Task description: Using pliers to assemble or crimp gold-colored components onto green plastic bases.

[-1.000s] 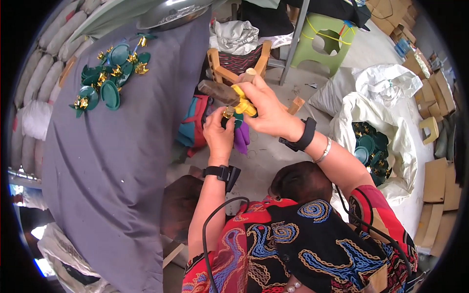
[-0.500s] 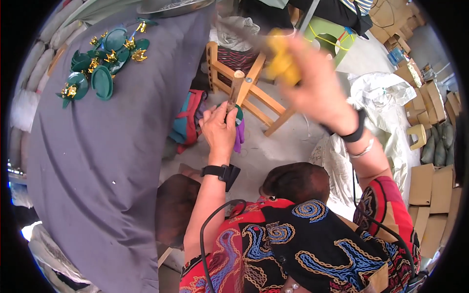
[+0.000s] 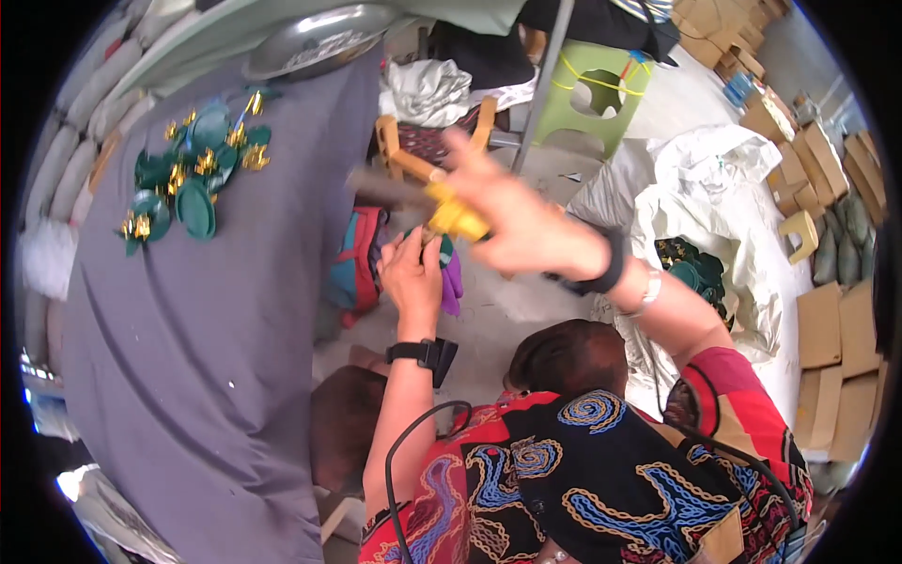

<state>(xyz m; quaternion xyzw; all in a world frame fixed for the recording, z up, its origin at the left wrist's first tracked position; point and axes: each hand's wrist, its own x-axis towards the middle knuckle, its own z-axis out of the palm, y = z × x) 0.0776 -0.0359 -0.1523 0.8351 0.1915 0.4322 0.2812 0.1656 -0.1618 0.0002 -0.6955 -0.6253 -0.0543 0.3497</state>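
Near the middle, my left hand is closed with its fingertips pinched on a wooden stick, now mostly hidden. A green round piece and something purple show beside and below those fingers. My right hand is blurred by motion and grips a tool by its yellow handle. The tool's long dark part points left, above my left hand; its exact kind is too blurred to tell.
On the grey cloth at left lie several green discs with gold flower-shaped pieces. A metal bowl stands behind. Green pieces sit in a white sack at right, near cardboard boxes. A green stool stands ahead.
My right hand has swung down and left with the yellow-handled tool, bringing it close to my left hand. My left hand stays nearly in place; the stick's upper end is no longer visible.
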